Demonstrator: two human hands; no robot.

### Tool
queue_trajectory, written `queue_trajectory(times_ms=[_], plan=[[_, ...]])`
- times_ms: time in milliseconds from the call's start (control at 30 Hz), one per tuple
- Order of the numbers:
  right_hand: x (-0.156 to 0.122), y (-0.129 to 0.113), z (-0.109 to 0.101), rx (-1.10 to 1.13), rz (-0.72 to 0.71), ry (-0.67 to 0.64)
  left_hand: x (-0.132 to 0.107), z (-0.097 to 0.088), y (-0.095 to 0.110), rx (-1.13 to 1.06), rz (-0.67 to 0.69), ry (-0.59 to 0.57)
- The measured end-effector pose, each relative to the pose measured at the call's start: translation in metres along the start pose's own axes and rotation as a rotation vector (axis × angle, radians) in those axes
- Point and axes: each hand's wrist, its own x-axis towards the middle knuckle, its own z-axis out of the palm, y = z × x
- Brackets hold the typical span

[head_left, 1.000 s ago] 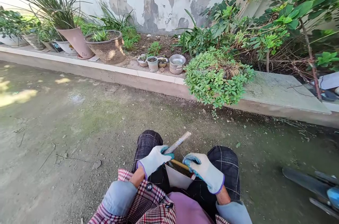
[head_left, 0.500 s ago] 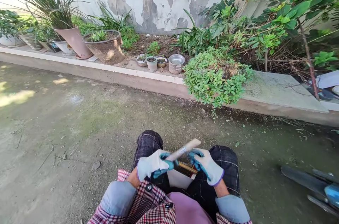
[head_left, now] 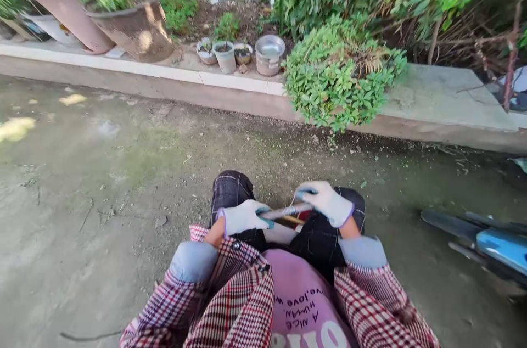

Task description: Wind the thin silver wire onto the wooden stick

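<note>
My left hand (head_left: pixel 247 217), in a white glove with blue-green fingertips, is closed round the near end of a slim grey stick (head_left: pixel 282 212). A wire-like binding (head_left: pixel 293 209) circles the stick towards its far end. My right hand (head_left: pixel 325 202), gloved alike, is closed over that far end, and a thin strand of wire seems to run between its fingers and the binding. Blur hides its fingertips. Under the stick, between my knees, a white container (head_left: pixel 280 234) holds a yellowish wooden piece (head_left: pixel 293 220) and something red.
Ahead runs a low ledge (head_left: pixel 234 80) with small pots (head_left: pixel 225 57), a metal pot (head_left: pixel 270 56), a large brown pot (head_left: pixel 132 29) and a bushy green plant (head_left: pixel 341 76) overhanging its edge. A blurred blue and black object (head_left: pixel 502 249) stands on the ground to my right.
My right hand has moved up and over the stick's far end, which was free before. The stick has swung flatter. The view has tilted down.
</note>
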Motion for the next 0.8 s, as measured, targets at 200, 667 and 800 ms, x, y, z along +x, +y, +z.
queue_trajectory(times_ms=[200,667,800], plan=[[0.026,0.027,0.005,0.348,0.138,0.126,-0.011,-0.026,0.009,-0.278,-0.039,0.0],[0.005,-0.026,0.011,-0.115,-0.142,-0.059,0.013,-0.01,-0.002,-0.022,0.033,0.348],[0.01,-0.014,-0.003,-0.161,-0.086,-0.063,0.006,-0.005,-0.001,-0.031,0.016,0.226]])
